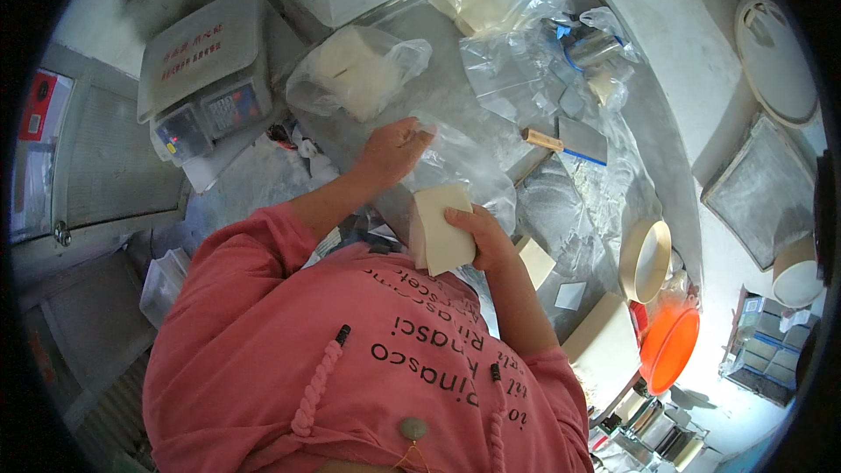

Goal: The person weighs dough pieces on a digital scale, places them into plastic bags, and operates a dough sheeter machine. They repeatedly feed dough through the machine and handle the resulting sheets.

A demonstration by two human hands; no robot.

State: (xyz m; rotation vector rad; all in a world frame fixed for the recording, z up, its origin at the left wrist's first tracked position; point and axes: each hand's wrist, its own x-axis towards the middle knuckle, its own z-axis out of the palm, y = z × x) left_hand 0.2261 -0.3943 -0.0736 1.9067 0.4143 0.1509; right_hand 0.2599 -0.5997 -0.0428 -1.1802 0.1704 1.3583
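My right hand [486,233] grips a thick stack of pale, square-cut dough sheets [445,236], thumb on top, just in front of my body. Up and to the left, my left hand [397,148] pinches the edge of a clear plastic bag [463,157]. The bag lies loosely over the grey worktop [440,85], and its lower end reaches close behind the stack. Beyond my left hand rests another clear bag [358,72] with pale dough sheets inside. A further block of dough sheets [535,263] shows partly behind my right forearm.
A broad blade with a wooden handle [581,141] lies on the right of the worktop, near scattered flour. A lidded plastic box [204,59] bearing writing stands at left. At right are a round sieve [645,261] and an orange plastic basin [670,349]. More bagged dough [479,0] sits at the back.
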